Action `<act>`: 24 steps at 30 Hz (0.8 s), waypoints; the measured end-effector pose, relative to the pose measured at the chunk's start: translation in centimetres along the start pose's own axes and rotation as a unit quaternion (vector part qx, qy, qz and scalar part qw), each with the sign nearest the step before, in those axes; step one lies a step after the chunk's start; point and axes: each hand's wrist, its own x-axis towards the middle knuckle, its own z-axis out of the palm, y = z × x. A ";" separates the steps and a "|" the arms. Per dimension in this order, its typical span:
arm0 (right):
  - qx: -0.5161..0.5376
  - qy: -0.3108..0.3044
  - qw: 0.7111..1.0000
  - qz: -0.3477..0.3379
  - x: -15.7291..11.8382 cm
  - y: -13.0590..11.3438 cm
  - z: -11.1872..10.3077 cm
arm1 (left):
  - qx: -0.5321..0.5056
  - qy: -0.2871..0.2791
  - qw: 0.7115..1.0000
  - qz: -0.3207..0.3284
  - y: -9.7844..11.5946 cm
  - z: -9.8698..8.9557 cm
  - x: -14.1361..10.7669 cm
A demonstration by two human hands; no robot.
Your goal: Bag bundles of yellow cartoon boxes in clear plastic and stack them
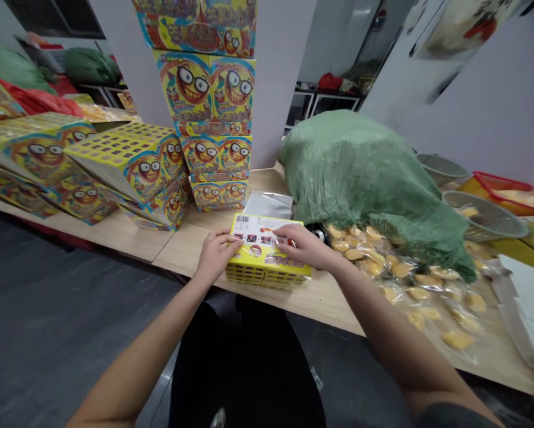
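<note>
A yellow printed box with a white, barcoded panel on top lies at the table's front edge in the head view. My left hand rests on its left end, thumb on the top and fingers near the left edge. My right hand lies across the right part of the top, fingers stretched over the surface. Just behind the box is a flat silvery-white packet. Neither hand is wrapped round anything.
Behind stands a tall stack of cartoon-face boxes; more boxes line the left. At the right are a green woven sack, several clear-wrapped yellow pieces, baskets and an open white carton.
</note>
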 end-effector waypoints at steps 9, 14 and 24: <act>0.124 -0.165 0.978 -0.011 0.8 -0.9 -1.9 | -0.024 -0.047 0.965 0.257 2.2 -1.6 -3.6; 0.044 -0.144 0.985 -0.083 0.1 -2.6 -1.4 | -0.061 -0.043 0.971 0.229 2.0 -1.6 -3.4; -0.145 -0.094 0.985 0.017 -3.0 -6.3 -2.8 | -0.160 -0.091 0.981 0.059 1.6 -1.6 -2.3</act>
